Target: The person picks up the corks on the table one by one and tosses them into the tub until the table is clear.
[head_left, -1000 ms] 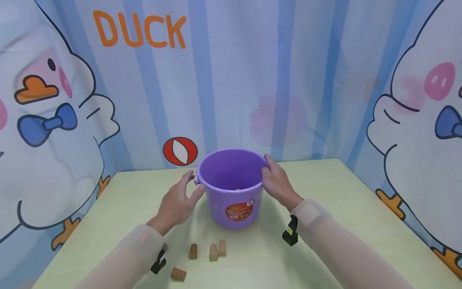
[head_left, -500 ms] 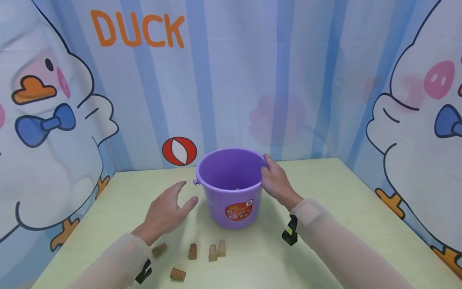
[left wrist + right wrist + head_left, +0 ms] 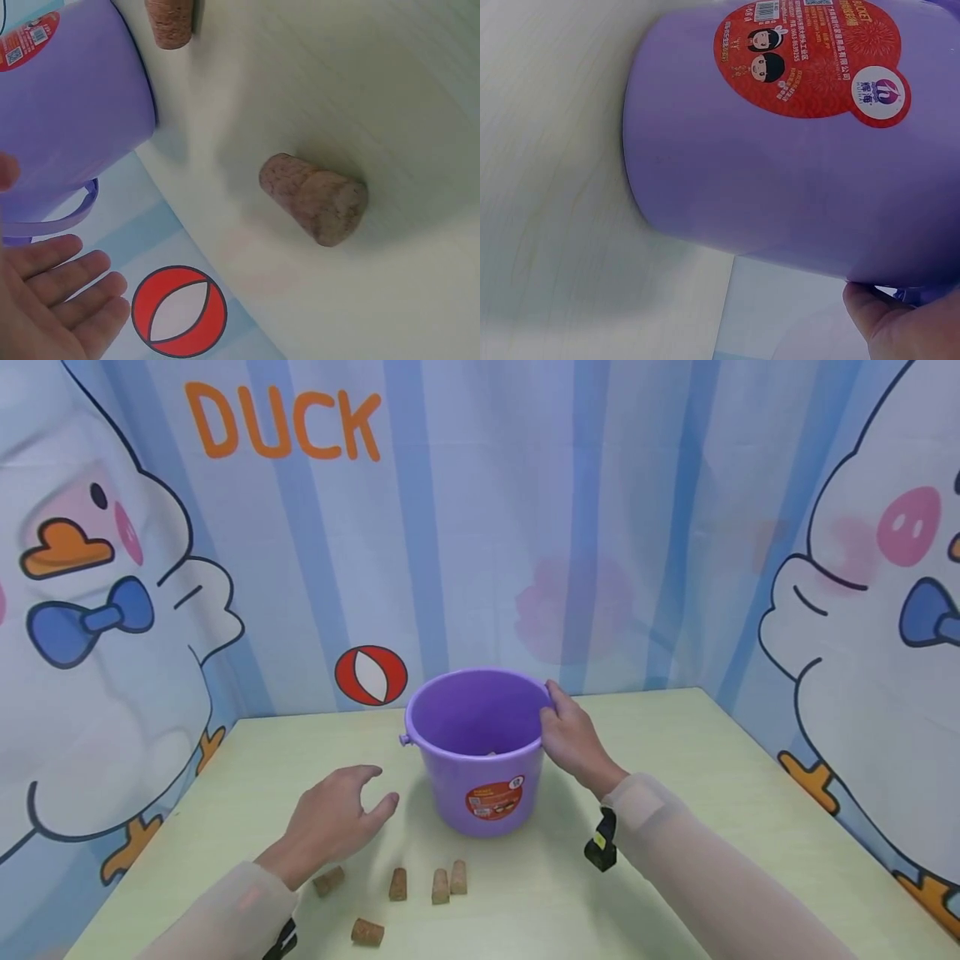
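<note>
A purple bucket (image 3: 442, 785) with a red label stands upright on the table. My right hand (image 3: 576, 739) grips its rim on the right side, the thumb on the near side of the wall; the right wrist view shows that thumb (image 3: 870, 307) against the plastic. Left of the bucket, my left hand (image 3: 330, 814) hovers over the table with fingers apart and holds nothing. Below it lies a cork (image 3: 328, 882) on its side, seen large as the cork (image 3: 315, 196) in the left wrist view. A bit of something tan shows inside the bucket, mostly hidden by the rim.
In front of the bucket lie more corks: one cork (image 3: 398, 884), a pair of corks (image 3: 440, 887) side by side, and a cork (image 3: 367, 932) nearer me. The pale table (image 3: 637, 860) ends at a printed curtain (image 3: 487, 527) behind and on both sides.
My left hand has come off the bucket's left rim and moved left and toward me, uncovering a cork beside the wrist. The right hand keeps its grip on the rim.
</note>
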{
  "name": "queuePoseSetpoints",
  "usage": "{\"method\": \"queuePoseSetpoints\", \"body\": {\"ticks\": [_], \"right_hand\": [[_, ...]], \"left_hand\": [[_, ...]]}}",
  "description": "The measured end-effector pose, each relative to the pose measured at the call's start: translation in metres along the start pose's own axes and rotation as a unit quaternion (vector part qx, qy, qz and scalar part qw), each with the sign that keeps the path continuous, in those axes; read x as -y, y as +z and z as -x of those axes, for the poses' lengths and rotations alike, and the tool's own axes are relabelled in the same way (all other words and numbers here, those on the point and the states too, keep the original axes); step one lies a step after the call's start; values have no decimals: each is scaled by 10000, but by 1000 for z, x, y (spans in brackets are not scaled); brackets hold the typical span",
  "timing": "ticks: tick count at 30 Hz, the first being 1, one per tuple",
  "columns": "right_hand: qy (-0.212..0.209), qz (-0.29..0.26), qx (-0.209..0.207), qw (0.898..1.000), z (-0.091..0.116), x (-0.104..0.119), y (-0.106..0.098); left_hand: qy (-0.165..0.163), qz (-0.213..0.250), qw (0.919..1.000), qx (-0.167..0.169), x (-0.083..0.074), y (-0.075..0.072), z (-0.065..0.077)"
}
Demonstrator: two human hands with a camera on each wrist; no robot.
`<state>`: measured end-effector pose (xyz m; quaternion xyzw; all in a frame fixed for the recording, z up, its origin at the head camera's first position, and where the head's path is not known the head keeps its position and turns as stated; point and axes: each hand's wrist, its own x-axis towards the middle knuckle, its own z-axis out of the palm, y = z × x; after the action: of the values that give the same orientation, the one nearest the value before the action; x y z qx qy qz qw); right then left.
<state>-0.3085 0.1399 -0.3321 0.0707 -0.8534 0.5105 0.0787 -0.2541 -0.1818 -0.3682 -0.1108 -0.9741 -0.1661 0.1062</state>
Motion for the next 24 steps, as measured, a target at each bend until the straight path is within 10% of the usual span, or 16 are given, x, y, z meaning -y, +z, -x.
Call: {"method": "queuePoseSetpoints", "body": {"ticks": [24], "right_hand": [[-25, 13, -45, 10000, 1, -1, 1]], "left_hand": [[111, -901, 9870, 1325, 28, -14, 24]]}}
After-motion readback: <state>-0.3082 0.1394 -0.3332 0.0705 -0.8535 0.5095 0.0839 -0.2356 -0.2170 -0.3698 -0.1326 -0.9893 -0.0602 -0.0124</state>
